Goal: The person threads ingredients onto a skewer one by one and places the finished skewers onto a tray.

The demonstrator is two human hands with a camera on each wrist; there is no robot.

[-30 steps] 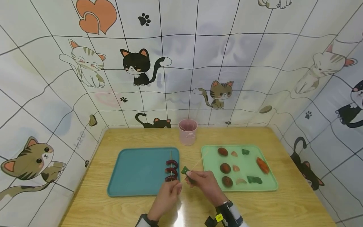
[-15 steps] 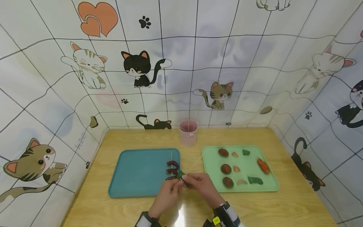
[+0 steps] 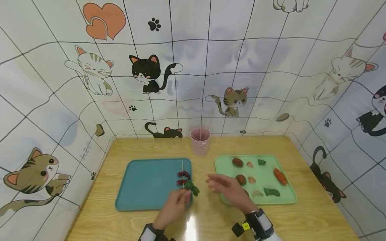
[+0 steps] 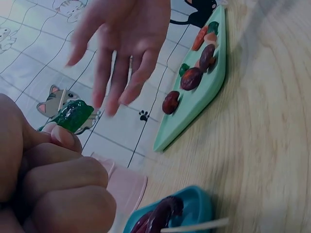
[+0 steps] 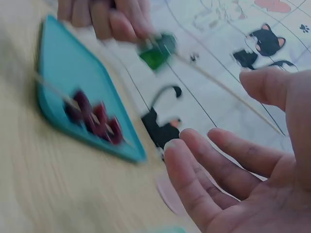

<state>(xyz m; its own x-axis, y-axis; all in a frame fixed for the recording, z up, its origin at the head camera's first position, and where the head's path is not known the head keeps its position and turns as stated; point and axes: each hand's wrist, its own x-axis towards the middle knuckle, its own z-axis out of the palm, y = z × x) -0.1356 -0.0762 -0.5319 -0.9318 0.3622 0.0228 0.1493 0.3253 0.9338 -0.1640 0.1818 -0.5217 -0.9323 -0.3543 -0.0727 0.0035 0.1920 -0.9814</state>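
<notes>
My left hand (image 3: pixel 175 206) pinches a thin wooden skewer (image 5: pixel 231 94) with a glossy green pepper piece (image 3: pixel 192 188) on it. Thumb and finger press close against the piece, and the skewer's long end points away from the hand in the right wrist view. My right hand (image 3: pixel 230 190) holds nothing; its fingers are spread and gently bent over the left side of the green tray (image 3: pixel 289 197). Behind the left hand, another skewer with curled dark red pieces (image 5: pixel 97 116) lies along the right side of the blue tray (image 3: pixel 144 184).
The green tray carries several brown mushroom-like caps (image 3: pixel 237 162), small pale slices (image 3: pixel 251 179), green pieces (image 3: pixel 272 192) and an orange-red piece (image 3: pixel 280 176). A pink bucket (image 3: pixel 200 147) with thin sticks stands at the back of the wooden table (image 3: pixel 307 214), against a cat-print curtain (image 3: pixel 193 83).
My right hand brought the skewer and green piece to my left hand, then let go and moved right towards the green tray. The left hand now holds them alone.
</notes>
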